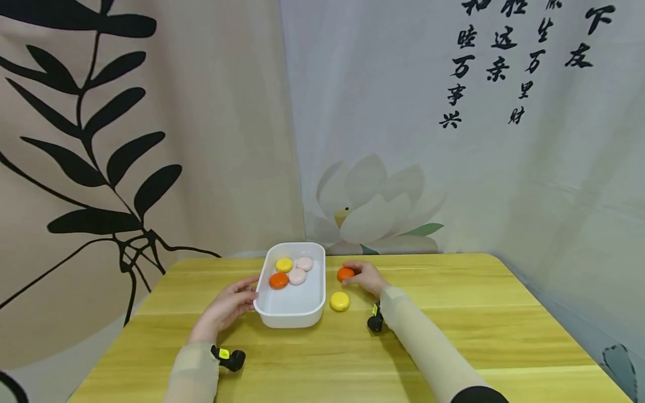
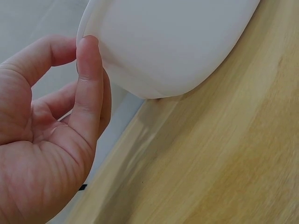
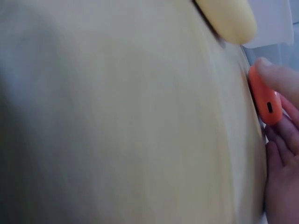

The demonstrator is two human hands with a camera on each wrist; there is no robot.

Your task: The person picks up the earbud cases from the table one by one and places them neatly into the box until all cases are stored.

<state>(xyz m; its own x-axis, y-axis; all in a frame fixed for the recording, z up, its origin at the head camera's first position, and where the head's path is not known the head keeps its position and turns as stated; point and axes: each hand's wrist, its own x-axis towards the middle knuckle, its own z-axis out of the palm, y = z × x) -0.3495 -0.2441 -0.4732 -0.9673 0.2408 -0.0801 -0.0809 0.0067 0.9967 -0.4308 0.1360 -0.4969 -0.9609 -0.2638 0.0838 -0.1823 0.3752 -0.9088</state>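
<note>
A white rectangular tray [image 1: 292, 307] stands on the wooden table with its long side running away from me. Inside it lie a yellow disc [image 1: 284, 265], an orange disc [image 1: 279, 280] and two pale pink discs [image 1: 297, 276]. At the tray's left rim, my left hand [image 1: 229, 307] pinches the edge between thumb and fingers [image 2: 88, 70]. Right of the tray, my right hand [image 1: 369, 278] holds another orange disc [image 1: 345, 273] by its sides, low at the tabletop. A small dark slot shows in that disc's side [image 3: 269, 106]. A second yellow disc [image 1: 340, 301] lies nearer me, beside the tray.
The wooden table [image 1: 453, 336] spreads out on both sides and in front. Behind its far edge hangs a pale cloth [image 1: 383, 112] printed with a flower, writing and dark leaves. Each wrist carries a small black camera [image 1: 233, 360].
</note>
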